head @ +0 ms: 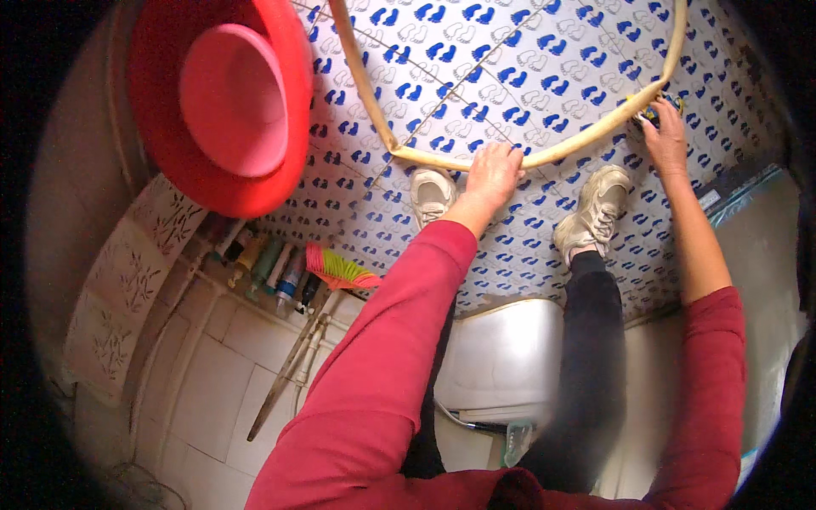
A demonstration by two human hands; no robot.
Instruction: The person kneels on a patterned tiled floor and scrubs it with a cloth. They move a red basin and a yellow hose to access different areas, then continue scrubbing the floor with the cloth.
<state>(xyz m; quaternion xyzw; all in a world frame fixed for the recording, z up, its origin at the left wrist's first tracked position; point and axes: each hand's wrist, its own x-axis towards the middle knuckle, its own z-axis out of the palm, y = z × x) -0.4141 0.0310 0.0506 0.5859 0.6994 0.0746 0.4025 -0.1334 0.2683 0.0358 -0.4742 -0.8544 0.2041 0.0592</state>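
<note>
A long pale-yellow hose (577, 145) loops across the floor, with a sharp kink at its left bend. My left hand (492, 173) is closed over the lowest stretch of the hose, just in front of my left shoe. Farther right, my right hand (668, 137) has its fingers around a small crumpled blue-and-yellow thing (651, 115), perhaps a cloth or wrapper, right against the hose. The fingers and the hose hide part of that thing. Both ends of the hose run out at the top of the view.
A large red basin (298, 115) with a pink basin (233, 95) in it is at upper left. Several bottles (264, 264) and a striped bright-coloured ribbed item (341, 268) lie below. A wooden stick (280, 389) leans near pipes. Footprint-patterned flooring (472, 108) surrounds my shoes (593, 210).
</note>
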